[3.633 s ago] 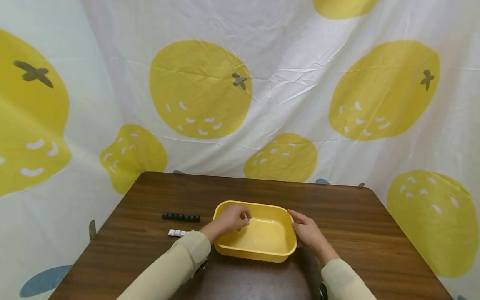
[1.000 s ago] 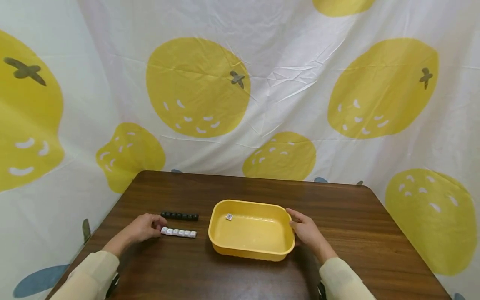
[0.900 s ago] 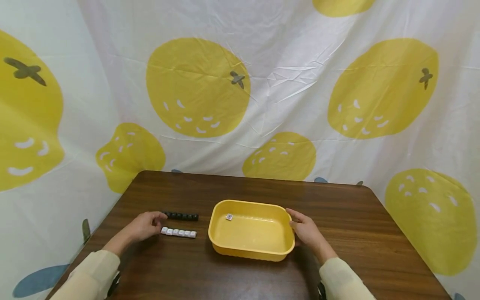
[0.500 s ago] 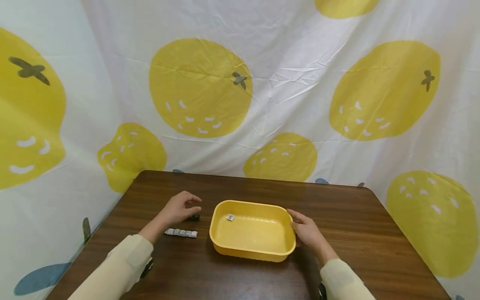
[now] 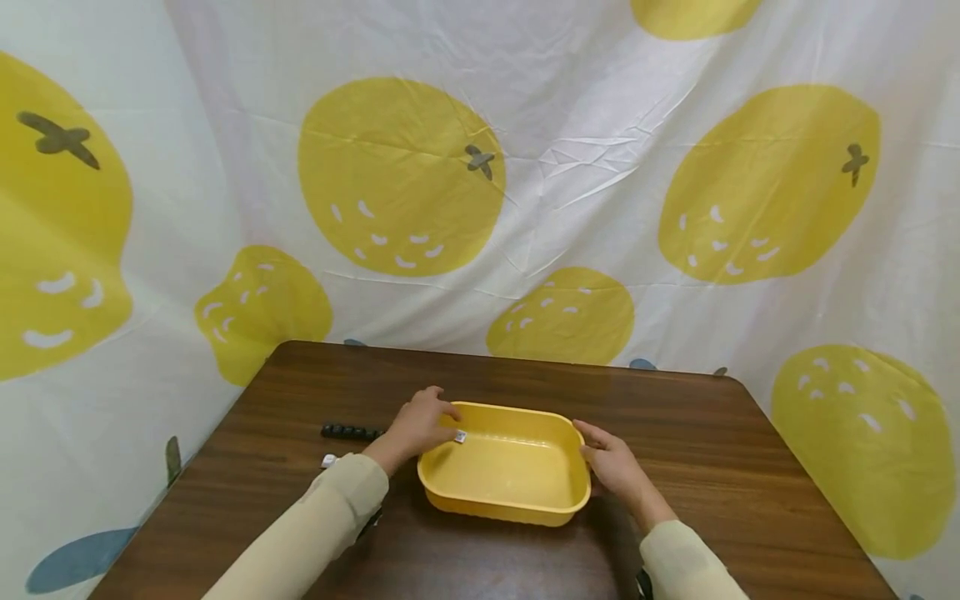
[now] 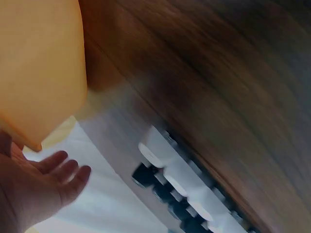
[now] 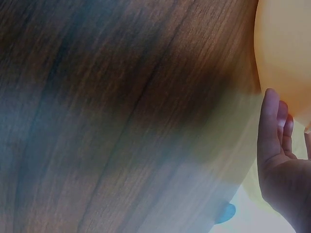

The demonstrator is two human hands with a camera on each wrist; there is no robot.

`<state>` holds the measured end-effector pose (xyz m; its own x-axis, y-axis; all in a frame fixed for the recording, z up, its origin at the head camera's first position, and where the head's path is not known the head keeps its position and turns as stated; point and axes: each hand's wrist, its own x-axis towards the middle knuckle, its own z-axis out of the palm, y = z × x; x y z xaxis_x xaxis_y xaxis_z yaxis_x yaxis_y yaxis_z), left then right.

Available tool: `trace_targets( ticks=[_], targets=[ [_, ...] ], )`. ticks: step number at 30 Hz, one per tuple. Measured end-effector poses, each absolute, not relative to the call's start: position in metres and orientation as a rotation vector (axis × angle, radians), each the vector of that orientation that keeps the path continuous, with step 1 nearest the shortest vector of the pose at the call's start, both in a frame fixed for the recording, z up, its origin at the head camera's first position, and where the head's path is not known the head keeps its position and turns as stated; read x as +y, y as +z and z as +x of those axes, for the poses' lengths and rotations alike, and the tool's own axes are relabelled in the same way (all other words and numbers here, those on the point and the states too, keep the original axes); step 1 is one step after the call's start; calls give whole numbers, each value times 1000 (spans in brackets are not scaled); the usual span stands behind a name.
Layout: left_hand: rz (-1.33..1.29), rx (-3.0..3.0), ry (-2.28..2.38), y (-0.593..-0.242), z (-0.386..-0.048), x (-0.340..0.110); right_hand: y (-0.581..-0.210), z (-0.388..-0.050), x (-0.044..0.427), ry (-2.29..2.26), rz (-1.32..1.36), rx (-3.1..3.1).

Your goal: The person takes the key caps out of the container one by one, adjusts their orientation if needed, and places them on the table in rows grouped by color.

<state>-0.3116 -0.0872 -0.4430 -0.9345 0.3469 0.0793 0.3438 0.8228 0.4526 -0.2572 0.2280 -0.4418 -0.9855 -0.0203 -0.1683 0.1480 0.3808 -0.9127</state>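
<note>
My left hand (image 5: 422, 425) reaches over the left rim of a yellow plastic tray (image 5: 510, 505), its fingers spread and nothing visibly held. Just beside its thumb, a single white keycap (image 5: 460, 436) lies inside the tray. In the left wrist view the fingers (image 6: 77, 180) are loosely extended next to the tray wall. My right hand (image 5: 618, 468) rests against the tray's right side; the right wrist view shows straight fingers (image 7: 268, 126) along the outer wall. A row of white keycaps (image 5: 329, 460) is mostly hidden by the left forearm, though several show in the left wrist view.
On the brown wooden table (image 5: 712, 467), a row of black keycaps (image 5: 348, 432) lies left of the tray, behind the white row. A white curtain (image 5: 570, 208) printed with yellow lemons hangs behind the table's far edge.
My left hand released the white keycap in the tray, went left to the keycap rows, then moved right across them and back to the tray's left rim. The right hand stays at the tray.
</note>
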Motion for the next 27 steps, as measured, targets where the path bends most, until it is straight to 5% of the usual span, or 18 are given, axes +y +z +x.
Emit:
trace_targets(
  ticks=[27],
  targets=[
    [539, 3057, 235, -454, -317, -68, -439, -256, 226, -1650, 119, 2497]
  ],
)
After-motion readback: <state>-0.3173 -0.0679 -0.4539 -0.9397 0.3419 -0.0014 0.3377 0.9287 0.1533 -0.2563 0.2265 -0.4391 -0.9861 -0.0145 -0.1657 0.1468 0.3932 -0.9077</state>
